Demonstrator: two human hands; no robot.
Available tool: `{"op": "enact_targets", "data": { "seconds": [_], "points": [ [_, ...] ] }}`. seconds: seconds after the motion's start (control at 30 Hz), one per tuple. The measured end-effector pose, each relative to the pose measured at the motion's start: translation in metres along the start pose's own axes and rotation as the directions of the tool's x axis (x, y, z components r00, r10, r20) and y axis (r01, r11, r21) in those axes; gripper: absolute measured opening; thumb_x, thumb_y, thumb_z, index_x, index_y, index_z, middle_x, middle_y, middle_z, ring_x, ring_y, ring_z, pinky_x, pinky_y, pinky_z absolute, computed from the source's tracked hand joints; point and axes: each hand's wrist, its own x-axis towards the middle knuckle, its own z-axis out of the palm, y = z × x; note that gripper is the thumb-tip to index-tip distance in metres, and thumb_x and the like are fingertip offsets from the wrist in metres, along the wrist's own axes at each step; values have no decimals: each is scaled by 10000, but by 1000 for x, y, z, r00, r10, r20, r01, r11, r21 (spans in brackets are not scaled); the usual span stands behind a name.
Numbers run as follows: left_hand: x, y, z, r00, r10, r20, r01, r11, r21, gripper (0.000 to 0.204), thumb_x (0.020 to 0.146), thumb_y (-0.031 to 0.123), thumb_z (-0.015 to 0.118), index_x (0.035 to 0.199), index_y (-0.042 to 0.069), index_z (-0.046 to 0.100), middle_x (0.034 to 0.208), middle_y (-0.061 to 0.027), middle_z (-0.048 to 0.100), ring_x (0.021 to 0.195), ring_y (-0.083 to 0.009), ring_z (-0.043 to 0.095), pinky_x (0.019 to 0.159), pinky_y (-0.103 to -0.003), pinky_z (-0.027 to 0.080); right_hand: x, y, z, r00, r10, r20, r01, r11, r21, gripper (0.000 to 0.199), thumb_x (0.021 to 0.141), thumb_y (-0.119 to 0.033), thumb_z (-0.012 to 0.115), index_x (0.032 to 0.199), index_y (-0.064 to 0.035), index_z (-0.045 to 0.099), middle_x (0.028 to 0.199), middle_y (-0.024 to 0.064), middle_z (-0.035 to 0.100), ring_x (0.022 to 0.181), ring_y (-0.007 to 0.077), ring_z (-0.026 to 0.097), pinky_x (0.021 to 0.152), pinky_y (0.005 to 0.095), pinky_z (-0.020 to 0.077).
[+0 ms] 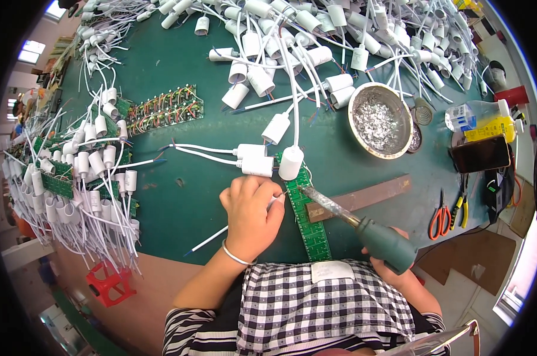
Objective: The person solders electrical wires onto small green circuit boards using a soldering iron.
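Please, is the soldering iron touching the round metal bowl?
Apart. The head view shows green tabletop and part of a brown bar between the soldering iron and the metal bowl.

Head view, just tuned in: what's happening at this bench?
A person's right hand holds a soldering iron, its tip at the green circuit board; whether it touches is hard to tell. The left hand pinches a white wire by the board's edge. One end of a brown bar rests on the board. White cylinders with cables lie beyond.
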Motion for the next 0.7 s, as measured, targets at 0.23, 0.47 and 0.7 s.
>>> {"op": "enact_targets", "data": {
  "seconds": [0.23,0.47,0.7],
  "points": [
    [3,0,2,999,3,42,-5,999,48,74,762,132,618,836,139,618,940,-2,558,968,-236,451,831,-421,266,5,-5,2,986,165,22,-167,977,129,209,841,-101,546,1010,-3,620,769,63,632,661,180,654,678,322,505],
    [10,0,-1,997,34,67,-38,997,68,82,731,137,636,813,138,625,954,-7,560,978,-242,453,827,-422,270,2,0,4,993,115,15,-116,989,95,225,826,-83,548,1021,6,617,812,76,631,664,180,647,672,313,509],
    [12,-2,-1,995,30,94,-36,997,64,74,720,144,644,792,134,630,956,-19,564,976,-253,461,825,-423,276,1,4,4,991,125,38,-129,983,131,228,835,-79,548,1036,11,608,870,92,620,673,180,641,669,312,512]
  ]
}}
